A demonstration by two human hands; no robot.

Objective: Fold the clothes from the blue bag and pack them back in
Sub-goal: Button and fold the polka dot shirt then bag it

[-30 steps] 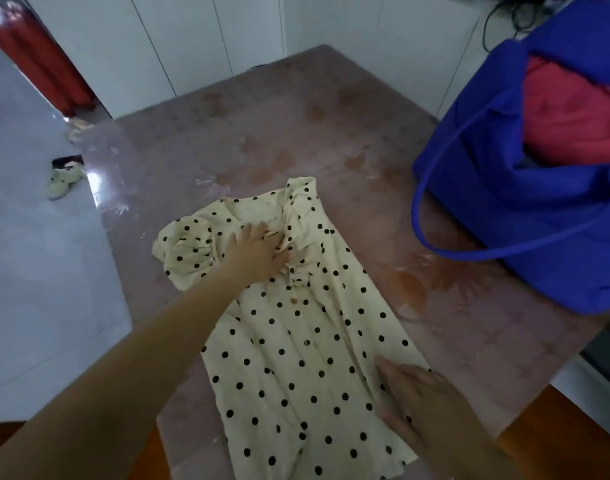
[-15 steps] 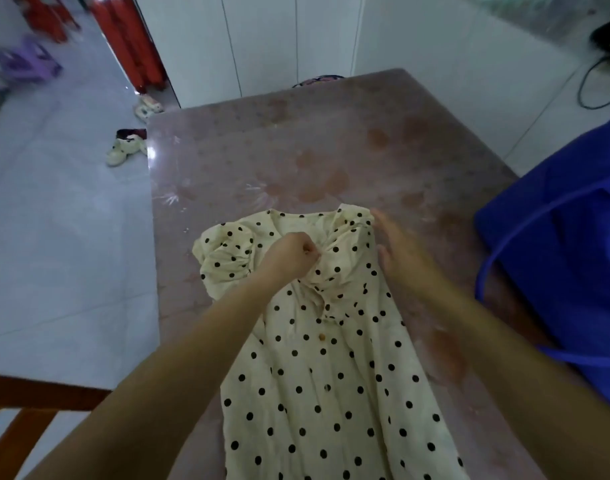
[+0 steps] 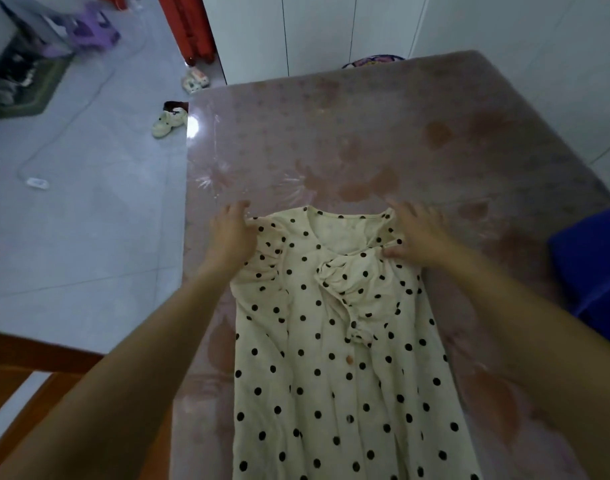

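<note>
- L hand [image 3: 232,233]: fingers bent, gripping the puffy sleeve on that side of the dress [image 3: 331,368].
- Dress: thin, soft cream cloth w/ black dots, crumpled at the chest. It lies flat on the shiny pink surface [image 3: 366,140], neck far, hem near.
- R hand [image 3: 418,237]: fingers spread, pressing the other shoulder flat.
- Blue bag [image 3: 591,271]: at the R edge, apart from the dress, nearer the R hand.
- Next, prob.: fold the sides in.

1. No text, label, brand, number or sign can be read on the dress [image 3: 331,393], the bag [image 3: 587,265] or the table [image 3: 366,133].
</note>
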